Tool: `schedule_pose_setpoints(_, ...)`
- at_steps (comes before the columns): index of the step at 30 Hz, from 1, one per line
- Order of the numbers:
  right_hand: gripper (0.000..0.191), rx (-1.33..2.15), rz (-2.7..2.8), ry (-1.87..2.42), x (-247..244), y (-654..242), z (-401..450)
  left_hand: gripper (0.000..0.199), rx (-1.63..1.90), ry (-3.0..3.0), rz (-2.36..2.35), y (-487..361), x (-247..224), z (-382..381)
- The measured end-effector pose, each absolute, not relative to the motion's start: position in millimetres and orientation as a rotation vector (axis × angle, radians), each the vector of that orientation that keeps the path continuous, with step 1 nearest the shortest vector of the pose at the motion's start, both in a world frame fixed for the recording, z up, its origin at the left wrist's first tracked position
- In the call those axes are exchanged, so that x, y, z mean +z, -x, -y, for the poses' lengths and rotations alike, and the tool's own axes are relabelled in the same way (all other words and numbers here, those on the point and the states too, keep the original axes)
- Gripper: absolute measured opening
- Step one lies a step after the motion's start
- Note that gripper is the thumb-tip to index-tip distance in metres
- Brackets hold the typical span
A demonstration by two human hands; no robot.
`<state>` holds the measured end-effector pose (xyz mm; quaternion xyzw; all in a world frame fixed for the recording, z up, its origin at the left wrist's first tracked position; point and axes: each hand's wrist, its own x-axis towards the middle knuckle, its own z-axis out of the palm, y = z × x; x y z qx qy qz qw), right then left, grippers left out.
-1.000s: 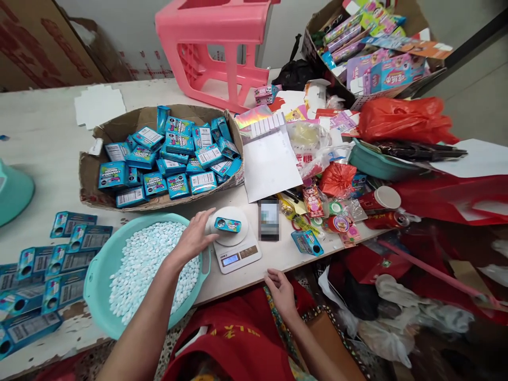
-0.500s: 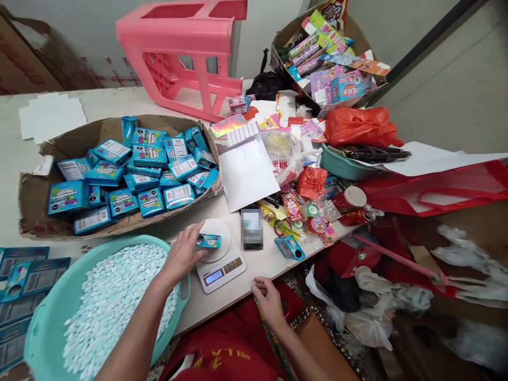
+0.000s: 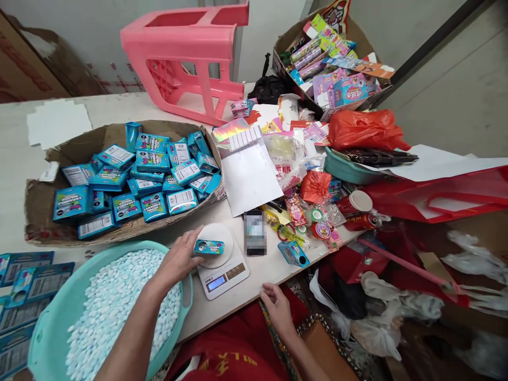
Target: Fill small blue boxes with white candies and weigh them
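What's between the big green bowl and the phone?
In the head view, the white scale sits between the bowl and the phone, with a small blue box on its round plate and the left hand beside the box.

The white-topped bench (image 3: 270, 268) carried, at far left, blue printed cardboard boxes (image 3: 43, 280) and a round turquoise plastic basin (image 3: 50, 328) containing white pellets (image 3: 123, 296). Behind the basin stood an open brown cardboard carton (image 3: 38, 209). Just right of the basin sat a white electronic scale (image 3: 234, 271); a black rectangular phone (image 3: 255, 233), display blurred, lay near it. A single blue cardboard box (image 3: 292, 254) lay near the front edge. A pink plastic stool (image 3: 182, 43) rested tipped over at the rear.
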<state>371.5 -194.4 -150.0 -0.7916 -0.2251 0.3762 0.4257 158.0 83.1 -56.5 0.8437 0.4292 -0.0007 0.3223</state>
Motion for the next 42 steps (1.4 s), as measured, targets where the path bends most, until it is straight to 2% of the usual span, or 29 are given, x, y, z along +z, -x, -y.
schedule_pose_setpoints(19,0.039,1.020,0.515,1.957,-155.3,-357.9,203.0,0.078,0.027,-2.177,-1.136,-145.3,-44.9,-78.1)
schedule_pose_setpoints(28,0.040,1.033,0.477,1.938,-162.9,-347.8,215.2,0.071,0.000,-2.125,-1.219,-137.8,-55.4,-73.8)
schedule_pose_setpoints(42,0.039,1.052,0.441,1.972,-159.9,-350.6,229.0,0.079,-0.032,-2.187,-1.229,-144.0,-57.7,-70.3)
